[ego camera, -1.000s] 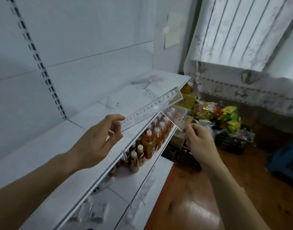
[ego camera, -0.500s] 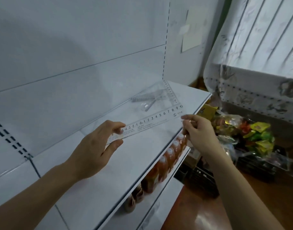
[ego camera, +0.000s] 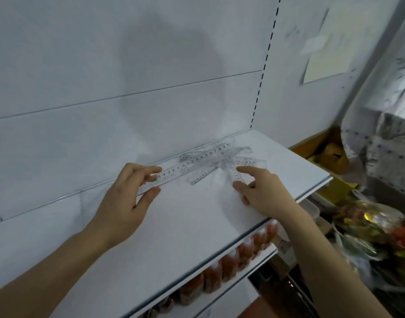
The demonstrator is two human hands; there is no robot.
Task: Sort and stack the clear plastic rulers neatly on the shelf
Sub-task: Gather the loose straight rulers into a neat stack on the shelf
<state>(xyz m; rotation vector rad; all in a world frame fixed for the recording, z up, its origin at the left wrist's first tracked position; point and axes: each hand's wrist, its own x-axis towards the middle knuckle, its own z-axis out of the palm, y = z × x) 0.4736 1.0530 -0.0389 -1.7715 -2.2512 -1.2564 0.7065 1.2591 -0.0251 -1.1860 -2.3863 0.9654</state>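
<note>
Now my left hand (ego camera: 125, 198) pinches the long clear ruler (ego camera: 187, 167) by its near end, slanting over the ruler pile (ego camera: 222, 162). My right hand (ego camera: 258, 191), nearer the pile, pinches a short ruler (ego camera: 236, 175).

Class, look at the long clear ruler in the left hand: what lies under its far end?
Under the long ruler lie other clear rulers, crossed untidily on the white shelf. How many there are cannot be counted.

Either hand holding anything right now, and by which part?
Left hand pinches the long clear ruler at its near, left end. Right hand rests thumb and forefinger on a short ruler; grip unclear.
</note>
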